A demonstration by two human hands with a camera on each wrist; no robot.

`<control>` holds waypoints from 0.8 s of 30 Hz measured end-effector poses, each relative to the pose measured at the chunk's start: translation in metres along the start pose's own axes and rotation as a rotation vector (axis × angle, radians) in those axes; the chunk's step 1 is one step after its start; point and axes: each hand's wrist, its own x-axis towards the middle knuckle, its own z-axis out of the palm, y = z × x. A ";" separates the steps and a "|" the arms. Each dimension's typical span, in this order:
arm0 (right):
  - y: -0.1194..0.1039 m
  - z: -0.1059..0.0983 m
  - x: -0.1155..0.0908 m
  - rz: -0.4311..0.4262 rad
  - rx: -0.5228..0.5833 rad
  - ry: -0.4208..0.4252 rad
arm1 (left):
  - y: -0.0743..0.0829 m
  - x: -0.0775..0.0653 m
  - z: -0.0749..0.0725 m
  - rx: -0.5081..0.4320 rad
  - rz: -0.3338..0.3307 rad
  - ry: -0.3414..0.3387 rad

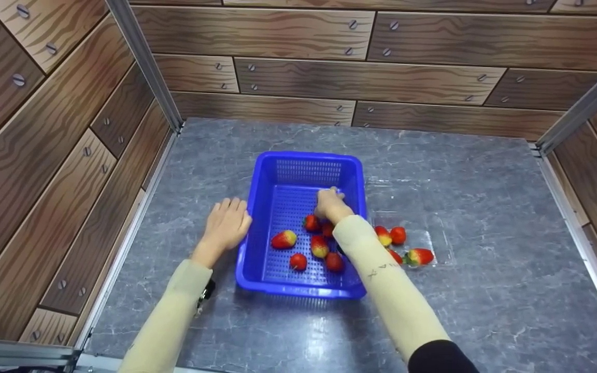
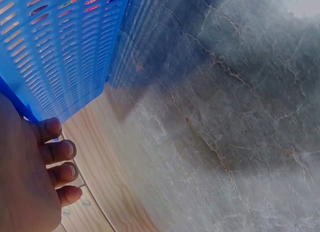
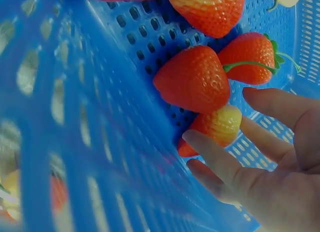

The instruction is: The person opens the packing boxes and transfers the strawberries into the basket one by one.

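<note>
In the head view a blue plastic basket with slotted walls holds several strawberries, red and some yellow-topped. My left hand rests against its left rim, fingers loosely bent outside the wall in the left wrist view. My right hand is inside the basket near its right wall. In the right wrist view its fingers are spread around a red-and-yellow strawberry, without a visible pinch. That strawberry lies against a red strawberry, and another with a green stem is beside them.
Right of the basket, a clear plastic tray has several strawberries in and around it, including a yellow-topped one. My right forearm covers part of this group. Wood-patterned panels enclose the grey marbled surface at the back and sides.
</note>
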 end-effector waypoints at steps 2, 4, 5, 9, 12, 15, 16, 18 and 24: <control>-0.001 -0.002 -0.001 -0.004 0.016 0.005 | 0.000 0.000 0.000 -0.001 -0.004 -0.007; -0.002 -0.006 -0.003 -0.003 0.045 0.011 | 0.000 0.000 0.000 -0.003 -0.006 -0.014; -0.002 -0.009 -0.004 -0.003 0.055 0.012 | 0.000 0.000 0.000 -0.004 -0.007 -0.017; 0.000 -0.023 -0.006 -0.024 0.089 0.023 | 0.000 -0.001 0.000 -0.009 -0.007 -0.022; 0.002 -0.037 -0.008 -0.063 0.089 0.028 | 0.000 -0.001 -0.001 -0.005 -0.012 -0.021; 0.005 -0.049 -0.011 -0.123 0.089 0.044 | 0.000 -0.001 -0.001 0.001 -0.018 -0.022; 0.005 -0.054 -0.012 -0.141 0.093 0.050 | 0.000 -0.001 -0.001 0.002 -0.021 -0.022; 0.008 -0.061 -0.015 -0.174 0.101 0.077 | 0.000 -0.001 -0.001 0.003 -0.023 -0.029; 0.018 -0.080 -0.028 -0.227 0.073 0.226 | 0.001 0.000 -0.002 0.004 -0.021 -0.026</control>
